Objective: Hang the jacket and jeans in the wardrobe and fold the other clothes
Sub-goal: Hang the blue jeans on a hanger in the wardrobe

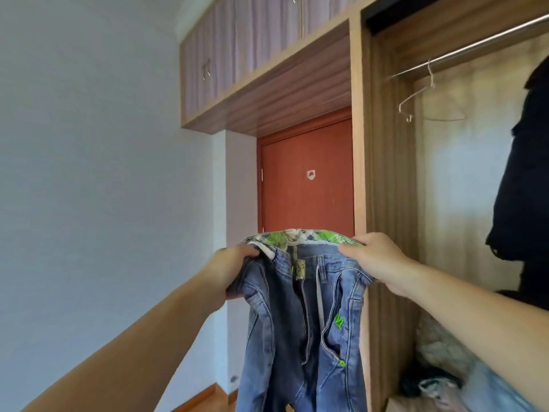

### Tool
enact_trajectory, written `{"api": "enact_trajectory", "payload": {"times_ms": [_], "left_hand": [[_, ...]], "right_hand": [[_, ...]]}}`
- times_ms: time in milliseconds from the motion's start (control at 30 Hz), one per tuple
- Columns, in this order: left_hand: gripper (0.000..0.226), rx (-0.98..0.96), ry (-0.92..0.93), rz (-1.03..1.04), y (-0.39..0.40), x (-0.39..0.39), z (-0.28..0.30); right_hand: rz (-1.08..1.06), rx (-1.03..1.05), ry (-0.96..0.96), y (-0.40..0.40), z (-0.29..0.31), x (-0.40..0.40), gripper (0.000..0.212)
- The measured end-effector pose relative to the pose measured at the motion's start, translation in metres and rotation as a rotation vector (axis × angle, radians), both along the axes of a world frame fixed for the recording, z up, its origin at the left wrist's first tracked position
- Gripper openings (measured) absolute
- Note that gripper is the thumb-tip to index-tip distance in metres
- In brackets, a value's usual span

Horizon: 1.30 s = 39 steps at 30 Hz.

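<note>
Beside the open wardrobe (pixel 386 173), the jeans (pixel 300 325) hang by their waistband between both hands: left hand (pixel 231 269) and right hand (pixel 375 260) each keep a closed grip on it. Best fold them lengthwise before threading the bare hanger (pixel 427 99) on the rail (pixel 481 44).

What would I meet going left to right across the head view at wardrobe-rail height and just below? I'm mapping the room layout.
Blank wall → overhead cupboards → red door → wardrobe side panel → empty wire hanger on the rail → dark hanging garment.
</note>
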<state>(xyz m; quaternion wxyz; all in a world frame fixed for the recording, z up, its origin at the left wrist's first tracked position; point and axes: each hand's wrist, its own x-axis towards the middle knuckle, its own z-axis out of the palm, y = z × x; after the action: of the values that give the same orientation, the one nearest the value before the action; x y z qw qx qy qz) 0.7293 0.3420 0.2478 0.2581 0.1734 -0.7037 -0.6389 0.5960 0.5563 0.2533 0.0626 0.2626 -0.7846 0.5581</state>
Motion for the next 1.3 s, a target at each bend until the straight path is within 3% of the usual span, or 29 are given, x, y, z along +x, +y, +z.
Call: {"api": "enact_trajectory", "payload": {"times_ms": [67,200,300,400,600,733,1033,1200,1300], "left_hand": [[0.020,0.011,0.005,-0.096,0.015,-0.030,0.001],[0.026,-0.112,0.018,-0.208,0.055,-0.090,0.007],[0.024,-0.187,0.051,-0.260,0.088,-0.135,0.019],[0.037,-0.274,0.120,-0.306,0.117,-0.180,0.034],[0.045,-0.485,0.240,-0.453,0.179,-0.264,0.061],[0.076,-0.770,0.239,-0.534,0.213,-0.319,0.073],[0.025,-0.874,0.574,-0.304,0.226,-0.449,0.105],[0.012,-0.872,0.672,-0.299,0.206,-0.505,0.159],[0.016,-0.923,0.633,-0.266,0.200,-0.535,0.194]], "right_hand": [[-0.049,-0.020,-0.021,0.020,0.005,-0.019,0.022],[-0.122,-0.055,-0.011,0.053,0.015,-0.072,0.033],[-0.178,-0.055,0.062,0.074,0.028,-0.108,0.030],[-0.191,-0.044,0.151,0.093,0.044,-0.140,0.027],[-0.264,-0.050,0.295,0.123,0.088,-0.197,0.037],[-0.380,0.029,0.358,0.135,0.112,-0.237,0.039],[-0.576,0.239,0.574,0.132,0.175,-0.323,0.040],[-0.566,0.292,0.524,0.106,0.231,-0.363,0.026],[-0.706,0.465,0.544,0.095,0.267,-0.383,0.037]]}}
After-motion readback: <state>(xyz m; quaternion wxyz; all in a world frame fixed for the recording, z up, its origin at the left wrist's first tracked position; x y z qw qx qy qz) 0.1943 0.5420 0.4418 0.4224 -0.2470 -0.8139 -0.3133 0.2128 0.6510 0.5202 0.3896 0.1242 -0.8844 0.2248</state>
